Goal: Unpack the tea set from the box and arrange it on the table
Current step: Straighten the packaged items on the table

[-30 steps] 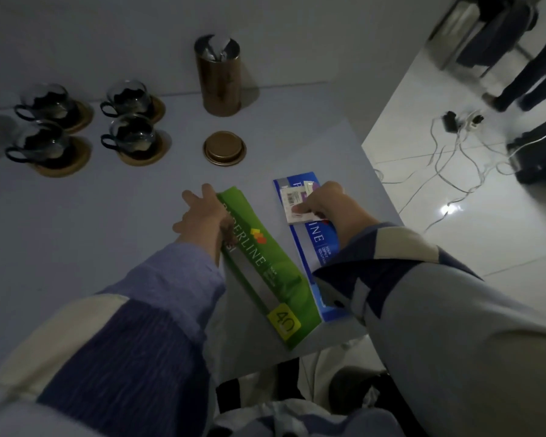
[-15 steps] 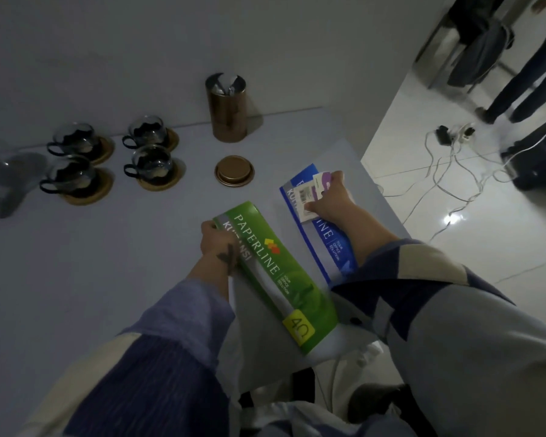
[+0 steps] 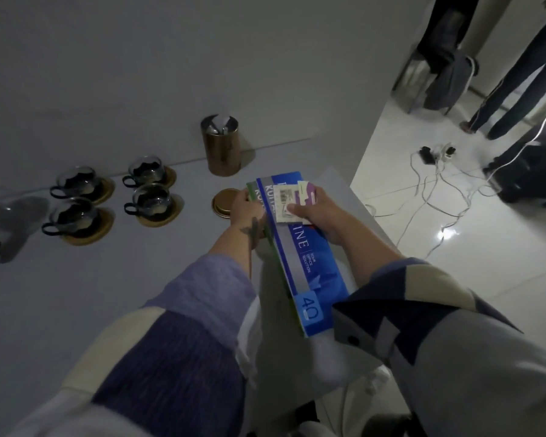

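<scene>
While your right hand (image 3: 320,216) clamps the blue booklet (image 3: 300,253) and small paper cards (image 3: 292,200) under its thumb, your left hand (image 3: 246,209) closes on the stack's far left edge, where a green booklet (image 3: 273,253) edge shows beneath. Beyond your grip on the pale table (image 3: 76,294) lie the round lid (image 3: 223,201), the open copper canister (image 3: 220,145) against the wall, and, well left, four glass cups (image 3: 114,197) on saucers. Right of your grip, cables (image 3: 429,190) trail across glossy floor tiles (image 3: 470,263).
</scene>
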Demonstrator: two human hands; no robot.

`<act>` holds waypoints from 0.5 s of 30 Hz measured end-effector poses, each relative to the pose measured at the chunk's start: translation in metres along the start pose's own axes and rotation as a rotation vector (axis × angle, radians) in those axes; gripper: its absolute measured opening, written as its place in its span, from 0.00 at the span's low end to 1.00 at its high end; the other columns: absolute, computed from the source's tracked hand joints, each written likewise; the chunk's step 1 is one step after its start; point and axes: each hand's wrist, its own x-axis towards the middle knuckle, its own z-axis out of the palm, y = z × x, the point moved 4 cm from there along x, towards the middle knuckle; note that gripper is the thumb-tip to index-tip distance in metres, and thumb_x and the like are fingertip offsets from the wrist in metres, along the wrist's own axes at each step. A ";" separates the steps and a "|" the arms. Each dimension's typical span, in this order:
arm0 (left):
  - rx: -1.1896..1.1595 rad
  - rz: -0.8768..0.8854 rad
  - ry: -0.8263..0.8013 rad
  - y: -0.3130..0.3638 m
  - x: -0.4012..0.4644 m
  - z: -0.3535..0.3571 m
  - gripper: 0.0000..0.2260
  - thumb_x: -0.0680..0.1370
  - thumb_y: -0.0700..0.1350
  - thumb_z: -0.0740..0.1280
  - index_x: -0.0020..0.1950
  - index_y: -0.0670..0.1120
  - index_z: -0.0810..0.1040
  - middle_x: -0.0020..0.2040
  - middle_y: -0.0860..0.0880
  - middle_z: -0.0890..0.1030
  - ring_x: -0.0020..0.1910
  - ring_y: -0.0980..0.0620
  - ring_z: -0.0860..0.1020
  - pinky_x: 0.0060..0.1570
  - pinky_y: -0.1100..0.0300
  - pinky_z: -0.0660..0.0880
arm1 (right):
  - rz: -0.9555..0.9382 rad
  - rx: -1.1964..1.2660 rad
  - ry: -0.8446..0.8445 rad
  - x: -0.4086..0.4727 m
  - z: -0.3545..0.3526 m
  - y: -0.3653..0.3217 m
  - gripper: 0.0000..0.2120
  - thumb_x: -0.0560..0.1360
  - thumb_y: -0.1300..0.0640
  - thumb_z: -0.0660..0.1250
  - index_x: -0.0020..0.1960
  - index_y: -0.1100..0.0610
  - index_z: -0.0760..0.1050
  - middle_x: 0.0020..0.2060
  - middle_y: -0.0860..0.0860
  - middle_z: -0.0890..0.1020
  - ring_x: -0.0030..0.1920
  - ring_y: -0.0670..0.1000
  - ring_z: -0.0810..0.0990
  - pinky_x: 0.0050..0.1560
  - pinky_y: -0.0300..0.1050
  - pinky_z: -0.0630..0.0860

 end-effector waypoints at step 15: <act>-0.029 0.067 0.189 0.049 0.150 0.065 0.07 0.80 0.45 0.62 0.55 0.45 0.78 0.46 0.48 0.81 0.44 0.51 0.81 0.39 0.61 0.78 | -0.091 -0.179 0.111 0.203 -0.027 -0.052 0.30 0.74 0.55 0.71 0.70 0.59 0.60 0.63 0.57 0.74 0.57 0.55 0.78 0.58 0.51 0.76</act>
